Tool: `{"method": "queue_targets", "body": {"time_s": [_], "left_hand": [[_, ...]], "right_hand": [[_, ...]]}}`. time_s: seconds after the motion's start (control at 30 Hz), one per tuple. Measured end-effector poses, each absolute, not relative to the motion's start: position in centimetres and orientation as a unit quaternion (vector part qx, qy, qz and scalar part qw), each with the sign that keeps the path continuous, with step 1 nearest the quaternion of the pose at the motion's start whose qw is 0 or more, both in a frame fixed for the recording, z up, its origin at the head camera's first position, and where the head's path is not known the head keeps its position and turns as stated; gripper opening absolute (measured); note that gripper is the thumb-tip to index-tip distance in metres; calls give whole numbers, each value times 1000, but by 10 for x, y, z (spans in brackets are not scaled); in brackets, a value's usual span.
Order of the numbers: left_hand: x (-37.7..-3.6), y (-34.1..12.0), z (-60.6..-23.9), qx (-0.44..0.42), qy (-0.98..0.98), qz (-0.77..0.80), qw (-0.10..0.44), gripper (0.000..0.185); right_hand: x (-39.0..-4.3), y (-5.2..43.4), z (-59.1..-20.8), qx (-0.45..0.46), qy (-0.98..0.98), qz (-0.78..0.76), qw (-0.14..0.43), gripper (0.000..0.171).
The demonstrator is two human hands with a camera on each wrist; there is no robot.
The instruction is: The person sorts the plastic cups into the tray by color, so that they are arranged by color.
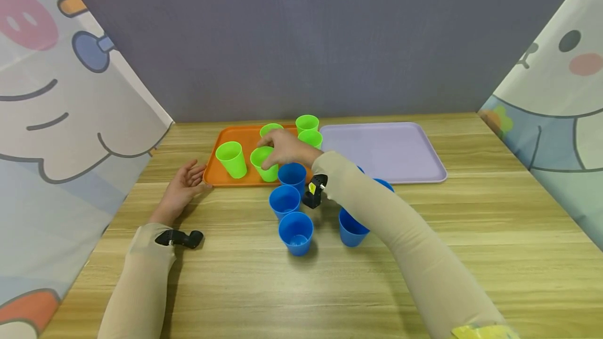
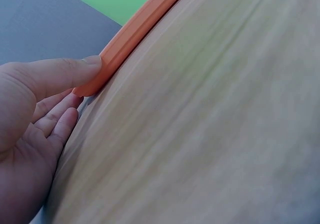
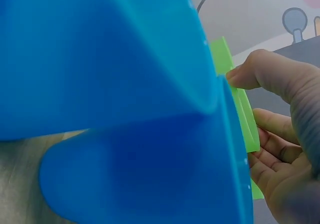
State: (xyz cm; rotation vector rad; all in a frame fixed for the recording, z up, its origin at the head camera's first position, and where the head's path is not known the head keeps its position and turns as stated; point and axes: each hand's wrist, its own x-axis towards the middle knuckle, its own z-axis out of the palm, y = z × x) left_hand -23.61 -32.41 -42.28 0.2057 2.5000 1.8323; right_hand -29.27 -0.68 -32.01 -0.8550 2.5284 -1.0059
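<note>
"Which of my hands is nearer the cup?"

"Your right hand (image 1: 285, 148), plainly. It arches over the front-row green cup (image 1: 266, 174) with the thumb at the near side of the rim and the fingers across at the far side. So the cup lies directly below your fingertips, in the span between them and the thumb."

"And its long axis?"

"Close to upright, mouth towards your palm. You reach it from above and from the right, so your thumb and fingers cross that axis at the rim rather than run along it. I'd judge this to be the relation everything turns on."

"Am I holding it?"

"Your right thumb and fingers curl round the rim, as the right wrist view also shows. How firmly they press, I can't tell; blue cups (image 3: 140, 169) hide the lower part from that side."

"Where does it stand?"

"At the front of the orange tray (image 1: 214, 174), with the leftmost green cup (image 1: 234, 164) near it on your left and the rearmost blue cup (image 1: 293, 177) of the front cluster just beside it on your right. Whether its base bears fully on the tray, I can't say."

"My left hand (image 1: 181, 190)?"

"Farther off, at the tray's near left corner. Your thumb tip touches the rim; the other fingers lie loosely extended beside it, grasping no cup."
</note>
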Motion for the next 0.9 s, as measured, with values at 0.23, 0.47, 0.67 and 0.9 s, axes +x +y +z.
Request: {"method": "queue_targets", "body": {"time_s": [0.23, 0.47, 0.67, 0.9], "left_hand": [[-236, -325, -423, 64, 806, 588, 17, 89], [-236, -324, -423, 63, 807, 587, 17, 89], [-236, -324, -425, 68, 798, 599, 14, 90], [-235, -326, -427, 75, 785, 614, 1, 91]], "right_hand": [[-293, -7, -322, -289, 878, -351, 149, 60], [-293, -7, -321, -257, 879, -368, 162, 60], [-295, -7, -319, -248, 879, -369, 171, 62], [-296, -7, -317, -249, 879, -369, 174, 61]]}}
